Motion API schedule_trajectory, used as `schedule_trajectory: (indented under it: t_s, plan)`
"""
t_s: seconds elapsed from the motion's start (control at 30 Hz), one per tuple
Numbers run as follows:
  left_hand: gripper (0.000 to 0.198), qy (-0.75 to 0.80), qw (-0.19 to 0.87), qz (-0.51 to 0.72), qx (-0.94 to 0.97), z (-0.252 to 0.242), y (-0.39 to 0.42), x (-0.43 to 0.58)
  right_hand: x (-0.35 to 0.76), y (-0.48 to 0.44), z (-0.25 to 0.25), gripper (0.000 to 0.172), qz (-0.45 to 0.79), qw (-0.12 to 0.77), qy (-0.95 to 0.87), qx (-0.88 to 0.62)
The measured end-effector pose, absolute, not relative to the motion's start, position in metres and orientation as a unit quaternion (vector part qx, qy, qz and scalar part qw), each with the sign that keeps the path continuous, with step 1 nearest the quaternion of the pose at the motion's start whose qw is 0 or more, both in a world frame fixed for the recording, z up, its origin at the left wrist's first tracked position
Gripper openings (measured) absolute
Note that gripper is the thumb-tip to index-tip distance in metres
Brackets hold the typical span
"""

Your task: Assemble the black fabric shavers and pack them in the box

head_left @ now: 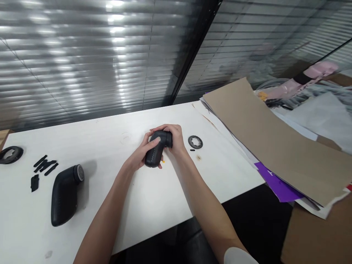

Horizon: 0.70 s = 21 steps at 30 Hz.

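Note:
My left hand (143, 151) and my right hand (169, 135) both grip a black handheld lint shaver (153, 158) above the middle of the white table (154, 198). The right hand wraps over its round head, and the left holds its body. A second black lint shaver (64, 195) lies on its side at the left. Beside it are several thin black plastic strips (45, 165) and a small flat black piece (34, 182). A black ring (195, 142) and a tiny black part (192, 150) lie just right of my hands. Another dark ring (11, 154) sits at the left edge.
A stack of brown cardboard and papers (247, 124), with a purple sheet in it, overlaps the table's right end. Pink and white items (302, 80) lie behind it. A glass partition with blinds runs along the table's far edge.

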<state>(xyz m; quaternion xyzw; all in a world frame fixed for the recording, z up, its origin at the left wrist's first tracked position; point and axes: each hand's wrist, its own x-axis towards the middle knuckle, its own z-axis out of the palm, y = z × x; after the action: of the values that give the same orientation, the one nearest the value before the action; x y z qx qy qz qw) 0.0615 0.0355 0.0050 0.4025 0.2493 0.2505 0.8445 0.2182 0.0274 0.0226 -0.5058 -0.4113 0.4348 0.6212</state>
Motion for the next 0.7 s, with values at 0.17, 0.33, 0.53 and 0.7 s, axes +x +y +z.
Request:
schedule_trajectory:
  t_s: [0.17, 0.33, 0.53, 0.7]
  plan:
    - [0.087, 0.279, 0.852, 0.212, 0.39, 0.018, 0.035, 0.057, 0.219, 0.032, 0.014, 0.031, 0.42, 0.618, -0.42, -0.515]
    - [0.082, 0.299, 0.848, 0.233, 0.37, 0.02, 0.034, 0.059, 0.216, 0.036, 0.009, 0.033, 0.419, 0.602, -0.432, -0.525]
    - [0.075, 0.294, 0.839, 0.262, 0.376, 0.008, 0.037, 0.062, 0.216, 0.045, -0.004, 0.035, 0.446, 0.616, -0.397, -0.514]
    - [0.078, 0.306, 0.832, 0.269, 0.377, 0.005, 0.039, 0.063, 0.217, 0.048, -0.002, 0.035, 0.47, 0.616, -0.394, -0.495]
